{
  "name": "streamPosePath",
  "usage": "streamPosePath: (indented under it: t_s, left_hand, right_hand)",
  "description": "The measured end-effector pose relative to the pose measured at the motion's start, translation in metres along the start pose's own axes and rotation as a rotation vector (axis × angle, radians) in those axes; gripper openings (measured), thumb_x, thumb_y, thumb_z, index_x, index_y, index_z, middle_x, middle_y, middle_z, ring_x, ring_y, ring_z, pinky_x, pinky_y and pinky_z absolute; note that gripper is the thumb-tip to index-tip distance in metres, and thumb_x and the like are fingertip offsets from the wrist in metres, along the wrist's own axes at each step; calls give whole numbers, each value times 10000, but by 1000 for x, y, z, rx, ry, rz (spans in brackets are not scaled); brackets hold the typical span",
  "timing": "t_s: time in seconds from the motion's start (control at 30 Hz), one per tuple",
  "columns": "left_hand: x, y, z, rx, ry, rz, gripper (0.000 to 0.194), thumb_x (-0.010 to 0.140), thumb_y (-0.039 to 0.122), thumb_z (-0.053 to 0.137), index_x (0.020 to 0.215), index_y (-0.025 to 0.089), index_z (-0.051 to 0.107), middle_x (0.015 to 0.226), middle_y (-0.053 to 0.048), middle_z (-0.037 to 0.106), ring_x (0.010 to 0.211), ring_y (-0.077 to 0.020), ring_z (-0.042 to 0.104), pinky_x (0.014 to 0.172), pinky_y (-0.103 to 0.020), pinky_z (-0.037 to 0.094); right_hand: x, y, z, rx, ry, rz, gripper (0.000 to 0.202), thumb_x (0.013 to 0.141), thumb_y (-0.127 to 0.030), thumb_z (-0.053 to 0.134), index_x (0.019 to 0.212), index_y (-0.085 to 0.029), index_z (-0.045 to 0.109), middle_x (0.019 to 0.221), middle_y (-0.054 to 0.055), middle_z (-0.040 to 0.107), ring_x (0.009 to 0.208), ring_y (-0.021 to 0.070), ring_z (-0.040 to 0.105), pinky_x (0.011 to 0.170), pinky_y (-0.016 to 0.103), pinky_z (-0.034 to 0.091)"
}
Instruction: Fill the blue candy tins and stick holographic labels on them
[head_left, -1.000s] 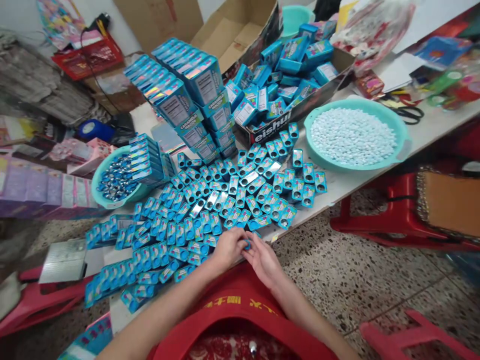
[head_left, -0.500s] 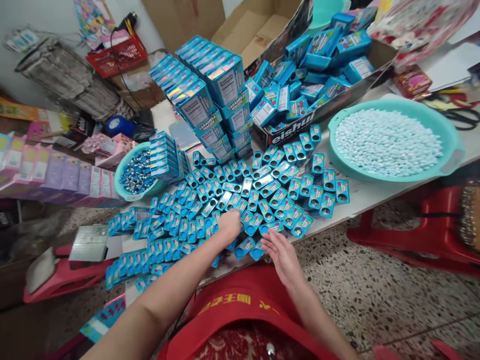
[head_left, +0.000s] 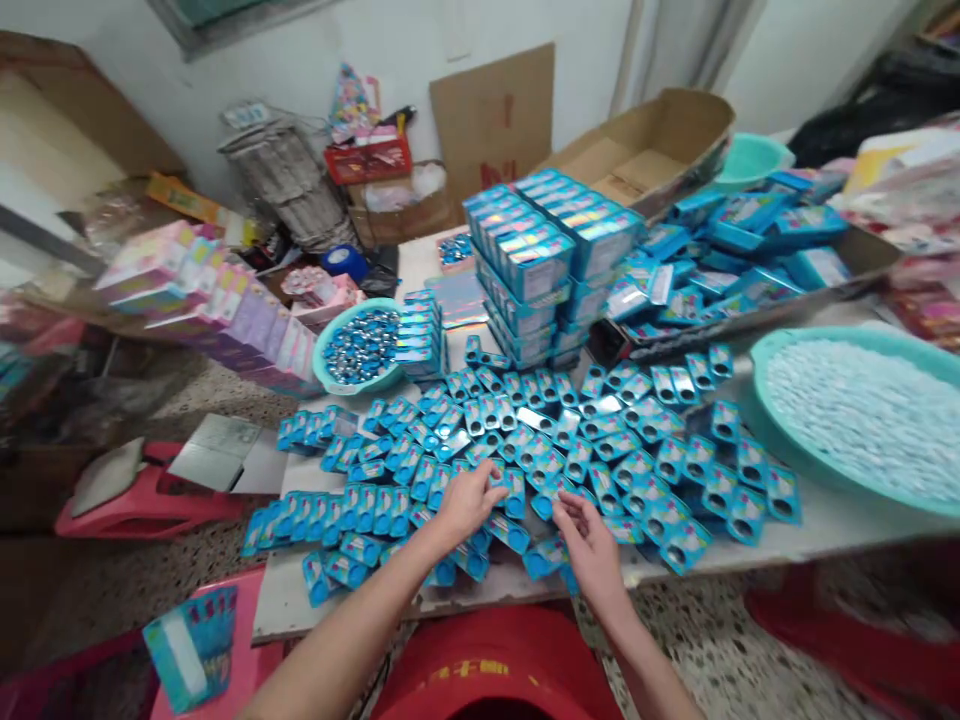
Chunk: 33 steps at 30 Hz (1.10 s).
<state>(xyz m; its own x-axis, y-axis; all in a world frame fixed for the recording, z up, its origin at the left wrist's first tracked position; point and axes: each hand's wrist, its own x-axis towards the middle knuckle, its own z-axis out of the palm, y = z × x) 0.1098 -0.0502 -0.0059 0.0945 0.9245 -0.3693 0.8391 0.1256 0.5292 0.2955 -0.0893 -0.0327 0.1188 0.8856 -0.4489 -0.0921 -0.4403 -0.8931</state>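
Many small blue boxes with round openings (head_left: 665, 515) cover the white table (head_left: 480, 597). My left hand (head_left: 471, 500) is over the middle of them, its thumb and fingers bent beside a small blue box (head_left: 514, 492); whether it grips anything is too small to tell. To its right, my right hand (head_left: 589, 540) has its fingers partly curled and apart near the front boxes, with nothing visible in it. Tall stacks of larger blue boxes (head_left: 525, 290) stand behind. A turquoise basin of pale candies (head_left: 862, 410) is at the right, a smaller bowl of shiny blue pieces (head_left: 364, 347) at the left.
An open carton (head_left: 757, 295) piled with blue boxes lies at the back right. Pink and purple boxes (head_left: 247, 315) stand at the left. Pink stools are at the left, one holding a blue pack (head_left: 191, 650). A red stool (head_left: 825, 625) is at the lower right.
The view has swung, so the table things appear farther right and more wall shows. My left hand has opened its fist somewhat, and my right hand's fingers have curled more.
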Motion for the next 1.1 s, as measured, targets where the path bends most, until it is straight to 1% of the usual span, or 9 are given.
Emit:
streamPosePath:
  t_s: [0.13,0.27,0.33,0.4,0.5,0.6,0.73,0.93,1.1]
  left_hand:
    - [-41,-66,-43,-167,183,-151,179,799,349,478,829,195,565,641,25,583,625,-139,554,600,-222,374]
    - [-77,-127,-58,-420,328,-284,219,787,399,470,739,196,537,567,33,527,554,-134,509,533,-219,369]
    - [-92,-154,-54,-531,353,-345,247,772,436,484,722,200,534,564,31,516,546,-135,495,512,-218,371]
    - [-105,-178,-46,-616,367,-398,276,752,474,503,708,204,536,566,27,512,545,-136,486,500,-218,371]
    - [-124,-207,-38,-718,400,-466,325,721,527,522,693,204,537,549,25,492,525,-133,466,487,-218,366]
    - [-138,-226,-39,-781,414,-518,351,708,551,529,703,200,542,554,25,479,542,-133,464,495,-216,372]
    - [-147,-242,-50,-821,308,-568,330,714,526,533,725,197,550,593,18,507,586,-143,488,513,-216,382]
    - [-140,-252,-62,-788,306,-513,302,718,495,532,699,194,538,562,35,497,530,-127,474,492,-217,369]
    - [-119,-258,-77,-859,370,-513,361,680,548,551,718,191,507,552,46,512,448,-107,468,423,-206,359]
  right_hand:
    - [26,-35,96,-183,-290,-345,315,748,-382,621,1031,-245,614,1017,72,636,943,235,576,832,379,441]
    - [74,-74,244,-536,-559,-704,355,810,-260,543,1162,-222,559,1168,81,582,1124,213,498,978,347,358]
    - [106,-86,320,-814,-594,-668,412,804,-199,539,1215,-228,516,1263,74,523,1201,196,439,1014,319,320]
    - [140,-88,383,-900,-574,-599,390,762,-134,567,1149,-180,563,1226,126,536,1176,242,461,997,372,331]
    - [184,-73,444,-971,-523,-469,364,651,-114,679,1010,-127,621,1192,184,532,1188,329,429,968,472,328]
    - [210,-49,465,-968,-469,-388,345,689,-246,667,991,-88,614,1219,176,497,1233,332,356,972,468,295]
    - [216,-33,463,-901,-428,-373,226,731,-258,636,884,-92,620,1153,165,538,1200,323,379,941,431,313]
    - [205,-51,456,-669,-335,-381,171,810,-267,519,887,-125,574,1111,121,546,1051,231,496,849,325,364]
    - [179,-81,448,-371,-363,-275,247,824,-420,481,825,-177,524,723,12,573,642,127,507,547,227,383]
